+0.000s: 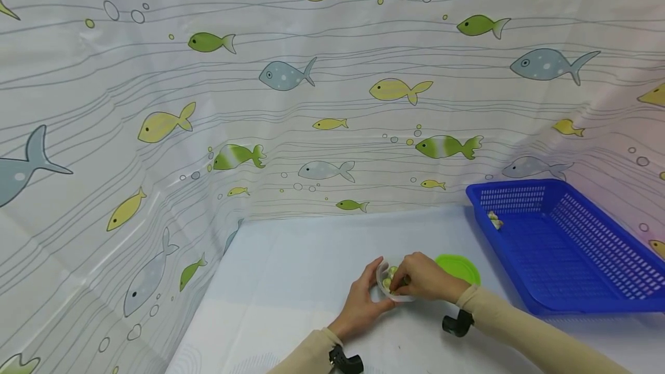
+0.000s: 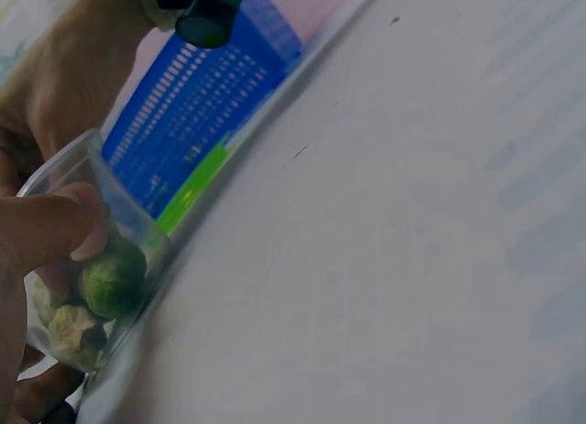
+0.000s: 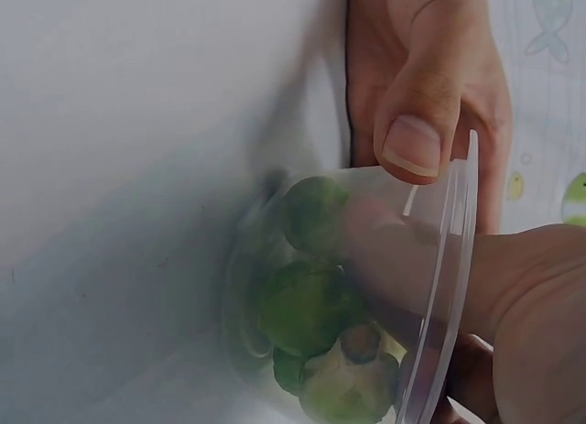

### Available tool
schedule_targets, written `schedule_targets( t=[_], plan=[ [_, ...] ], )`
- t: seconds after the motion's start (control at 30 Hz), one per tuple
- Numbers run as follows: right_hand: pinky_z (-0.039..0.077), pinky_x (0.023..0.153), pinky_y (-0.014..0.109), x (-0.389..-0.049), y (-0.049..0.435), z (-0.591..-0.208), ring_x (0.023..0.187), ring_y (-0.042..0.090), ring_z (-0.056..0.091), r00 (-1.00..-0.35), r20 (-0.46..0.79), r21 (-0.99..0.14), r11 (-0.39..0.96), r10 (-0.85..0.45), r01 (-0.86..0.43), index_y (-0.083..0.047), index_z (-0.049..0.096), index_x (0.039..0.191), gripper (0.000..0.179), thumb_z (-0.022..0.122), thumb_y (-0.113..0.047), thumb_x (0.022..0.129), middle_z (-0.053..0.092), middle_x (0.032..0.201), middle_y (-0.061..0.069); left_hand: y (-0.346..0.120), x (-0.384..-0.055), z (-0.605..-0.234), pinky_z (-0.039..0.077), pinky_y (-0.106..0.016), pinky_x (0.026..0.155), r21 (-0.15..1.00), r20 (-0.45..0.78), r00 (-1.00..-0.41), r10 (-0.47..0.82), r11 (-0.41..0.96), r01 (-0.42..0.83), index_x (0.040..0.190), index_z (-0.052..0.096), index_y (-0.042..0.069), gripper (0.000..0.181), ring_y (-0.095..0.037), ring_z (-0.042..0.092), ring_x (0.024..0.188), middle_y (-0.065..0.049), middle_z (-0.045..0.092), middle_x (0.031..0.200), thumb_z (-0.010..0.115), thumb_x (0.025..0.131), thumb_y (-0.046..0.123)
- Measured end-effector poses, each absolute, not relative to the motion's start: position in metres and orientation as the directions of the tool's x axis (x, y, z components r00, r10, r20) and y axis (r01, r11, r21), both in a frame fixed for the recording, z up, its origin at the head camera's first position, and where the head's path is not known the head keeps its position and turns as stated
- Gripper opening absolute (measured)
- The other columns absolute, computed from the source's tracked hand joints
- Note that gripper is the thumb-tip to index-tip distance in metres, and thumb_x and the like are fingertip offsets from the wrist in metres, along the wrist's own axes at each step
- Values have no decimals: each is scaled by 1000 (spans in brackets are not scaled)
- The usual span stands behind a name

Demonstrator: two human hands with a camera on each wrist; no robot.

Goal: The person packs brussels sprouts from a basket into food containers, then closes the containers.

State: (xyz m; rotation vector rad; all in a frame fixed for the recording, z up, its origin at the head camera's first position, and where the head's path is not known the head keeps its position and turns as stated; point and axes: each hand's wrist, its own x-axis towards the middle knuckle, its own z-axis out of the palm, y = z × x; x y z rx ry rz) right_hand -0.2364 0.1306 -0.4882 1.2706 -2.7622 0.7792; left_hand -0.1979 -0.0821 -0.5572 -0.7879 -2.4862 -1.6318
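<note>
A clear plastic tub [image 1: 381, 283] stands on the white table, with several green Brussels sprouts [image 3: 311, 307] inside it. My left hand [image 1: 361, 305] grips the tub, its thumb at the rim in the right wrist view and its fingers round the far side. Inside the tub are the fingers of my right hand [image 1: 423, 277], bent down among the sprouts. Through the cloudy wall they show only as a blur beside a sprout, so whether they pinch one is hidden. One sprout shows its pale cut stem. Brussels sprouts [image 2: 112, 279] also show through the wall in the left wrist view.
A round green lid [image 1: 459, 268] lies just behind the right hand. To the right stands a large blue plastic basket [image 1: 587, 235], with a few small pale yellowish pieces [image 1: 495, 220] at its left wall. A fish-patterned curtain [image 1: 322, 91] rises behind the table.
</note>
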Motion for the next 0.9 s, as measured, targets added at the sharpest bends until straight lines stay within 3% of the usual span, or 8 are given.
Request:
schedule_targets(
  t=[0.23,0.4,0.5,0.67,0.9],
  plan=[
    [55,68,20,-237,137,-480,75,-3,63,-660,189,-509,502,-727,-699,-16,87,93,13,91,-11,82,80,86,-12,-82,-198,-557,43,-33,121,835,334,-863,378,305,457,164,33,7,94,-27,57,144,-20,52,160,86,87,16],
    [60,72,29,-241,157,-463,82,9,69,-668,192,-566,475,-719,-674,-13,86,100,15,89,-12,85,82,95,-4,-82,-197,-555,44,-37,121,841,315,-869,381,313,442,164,32,5,95,-28,57,144,-19,50,162,87,88,21],
    [61,75,31,-249,177,-451,85,8,69,-699,186,-575,500,-690,-647,-15,86,104,18,89,-19,87,82,98,-5,-81,-197,-555,44,-40,122,846,302,-873,382,316,430,165,31,6,96,-27,56,145,-19,49,163,87,89,24],
    [55,72,25,-265,221,-427,84,2,65,-788,175,-589,579,-590,-564,-21,85,108,22,88,-30,89,81,101,-9,-82,-198,-557,44,-42,122,847,300,-876,378,316,427,165,31,6,96,-27,56,145,-18,49,163,87,88,24],
    [54,71,24,-280,290,-399,82,4,66,-866,175,-574,667,-468,-476,-20,83,113,26,86,-32,90,81,106,-5,-82,-199,-557,44,-41,122,846,301,-875,378,318,428,165,31,5,97,-28,55,145,-18,49,163,88,87,22]
  ],
)
